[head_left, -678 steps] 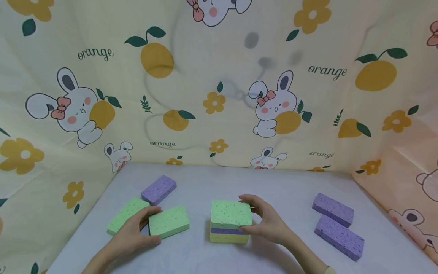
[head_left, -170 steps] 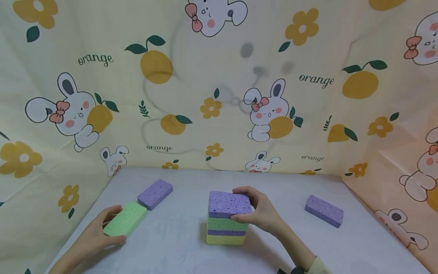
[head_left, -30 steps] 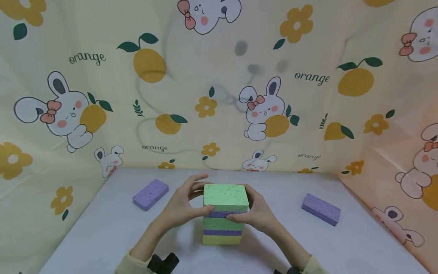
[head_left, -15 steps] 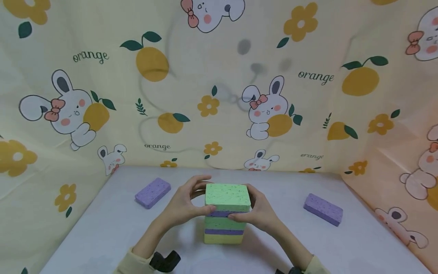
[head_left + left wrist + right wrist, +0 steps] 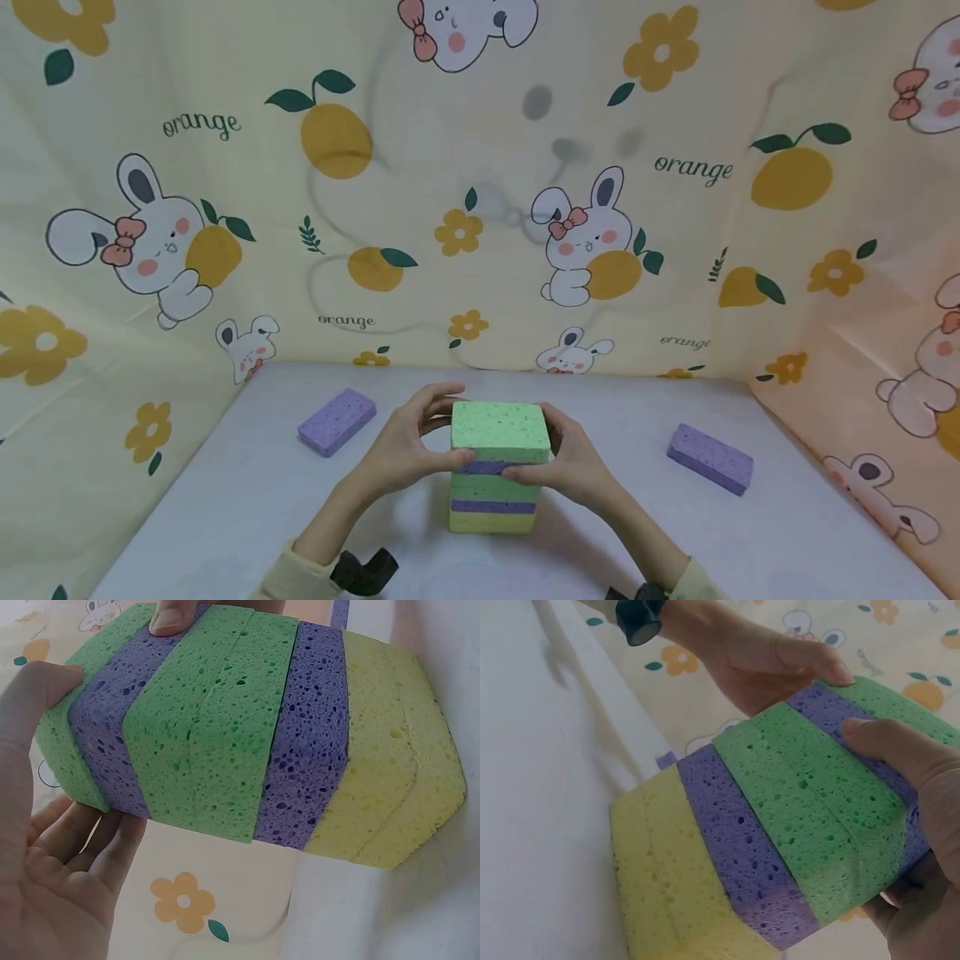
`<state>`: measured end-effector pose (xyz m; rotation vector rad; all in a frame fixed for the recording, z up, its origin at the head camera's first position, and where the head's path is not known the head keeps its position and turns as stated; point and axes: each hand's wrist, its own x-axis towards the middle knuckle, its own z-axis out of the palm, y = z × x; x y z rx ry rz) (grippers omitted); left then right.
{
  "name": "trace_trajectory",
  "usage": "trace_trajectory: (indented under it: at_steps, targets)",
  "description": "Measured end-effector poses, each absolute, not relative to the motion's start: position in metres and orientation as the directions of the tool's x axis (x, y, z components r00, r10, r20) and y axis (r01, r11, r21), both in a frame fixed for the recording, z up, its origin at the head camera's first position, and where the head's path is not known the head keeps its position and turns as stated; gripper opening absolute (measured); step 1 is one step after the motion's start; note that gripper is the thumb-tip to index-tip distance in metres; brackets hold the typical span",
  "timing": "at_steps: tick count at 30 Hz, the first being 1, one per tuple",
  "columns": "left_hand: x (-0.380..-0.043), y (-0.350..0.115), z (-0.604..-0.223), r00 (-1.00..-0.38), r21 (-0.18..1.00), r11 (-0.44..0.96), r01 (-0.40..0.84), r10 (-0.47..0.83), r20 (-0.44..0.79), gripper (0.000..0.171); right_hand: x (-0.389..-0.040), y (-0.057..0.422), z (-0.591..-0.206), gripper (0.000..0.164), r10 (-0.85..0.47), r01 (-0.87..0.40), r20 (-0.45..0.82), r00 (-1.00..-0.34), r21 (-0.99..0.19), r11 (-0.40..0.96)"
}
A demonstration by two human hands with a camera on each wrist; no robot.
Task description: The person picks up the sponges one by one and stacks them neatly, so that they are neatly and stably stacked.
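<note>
A stack of sponges stands on the table between the hands, yellow [image 5: 491, 522] at the bottom, then purple, green, purple and a green sponge [image 5: 499, 427] on top. Seam lines run through the yellow and middle green layers [image 5: 210, 727]. My left hand [image 5: 401, 446] holds the top green sponge from the left, its thumb at the front face. From the right, my right hand [image 5: 570, 462] grips the upper purple sponge [image 5: 885, 769], thumb on its front. The farther fingers of both hands are partly hidden behind the stack.
One loose purple sponge [image 5: 337, 422] lies at the back left of the white table [image 5: 600, 567]. Another purple sponge [image 5: 709, 458] lies to the right. A patterned cloth [image 5: 480, 283] with rabbits and oranges walls the back and sides.
Since the oldest frames the stack has grown by a purple sponge, then a green one on top, brought from the left by the left hand. Over the last second both hands stay put.
</note>
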<state>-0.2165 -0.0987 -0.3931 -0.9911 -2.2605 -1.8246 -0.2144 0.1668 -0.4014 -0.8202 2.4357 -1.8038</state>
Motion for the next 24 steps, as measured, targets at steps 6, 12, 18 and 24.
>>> trace_trajectory:
  at_steps: [6, 12, 18, 24]
  targets:
    - [-0.211, -0.098, -0.389, -0.801, 0.856, 0.095, 0.509, 0.417, 0.43, 0.079, -0.212, 0.177, -0.397, 0.084, -0.457, -0.48, 0.336, -0.823, -0.843, 0.244]
    - [-0.198, -0.094, -0.367, -0.798, 0.857, 0.096, 0.506, 0.43, 0.423, 0.076, -0.218, 0.229, -0.398, 0.074, -0.498, -0.61, 0.431, -0.753, -0.741, 0.28]
    - [-0.206, -0.094, -0.378, -0.806, 0.857, 0.109, 0.504, 0.416, 0.421, 0.078, -0.223, 0.299, -0.398, 0.048, -0.344, -0.451, 0.311, -0.886, -0.748, 0.487]
    - [-0.215, -0.096, -0.39, -0.803, 0.857, 0.1, 0.506, 0.417, 0.426, 0.079, -0.233, 0.373, -0.398, 0.056, -0.208, -0.326, 0.253, -0.945, -0.663, 0.674]
